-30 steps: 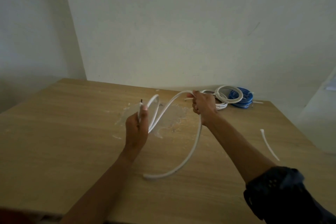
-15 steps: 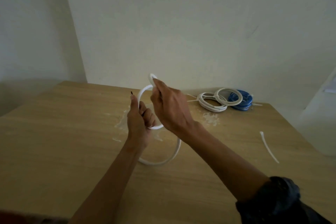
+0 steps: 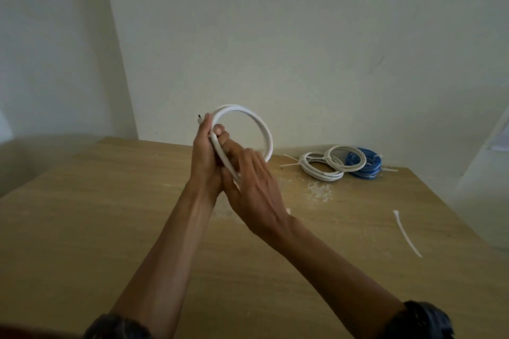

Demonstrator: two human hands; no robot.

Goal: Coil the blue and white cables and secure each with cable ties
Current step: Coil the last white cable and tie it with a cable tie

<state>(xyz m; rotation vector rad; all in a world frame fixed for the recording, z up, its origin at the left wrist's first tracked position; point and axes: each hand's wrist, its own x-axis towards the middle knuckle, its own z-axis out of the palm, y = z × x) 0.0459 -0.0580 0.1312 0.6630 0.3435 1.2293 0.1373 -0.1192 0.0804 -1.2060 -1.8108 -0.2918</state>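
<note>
**Head view.** The white cable (image 3: 265, 129) is held in the air above the middle of the wooden table (image 3: 96, 215), bent into 1 upright ring that stands against the pale wall (image 3: 303, 36).

The left hand (image 3: 205, 158) grips the ring's left side. Its fingers are curled tightly round the strands, and a short cable end with a dark tip (image 3: 199, 118) sticks out above the thumb.

The right hand (image 3: 256, 192) is just beside the left hand and touching it, with its back to the camera. Its fingers (image 3: 248, 162) lie fairly straight over the ring's lower strand. The hand is blurred, so it cannot be told whether it grips the cable or only presses on it. A dark sleeve (image 3: 425, 319) covers the right forearm near the lower edge.

At the far right of the table, close to the wall, 3 coils lie flat in a row:
- a larger white coil (image 3: 322, 177);
- a smaller white coil (image 3: 345, 147) overlapping its right edge;
- a blue coil (image 3: 369, 172) partly under the smaller white one.

A thin white tie tail (image 3: 289, 165) projects from the left of the larger coil. 1 loose cable tie (image 3: 405, 232) lies by itself near the right edge of the table, well apart from the coils and the hands. A pale powdery patch (image 3: 319, 191) marks the tabletop in front of the coils.
</note>
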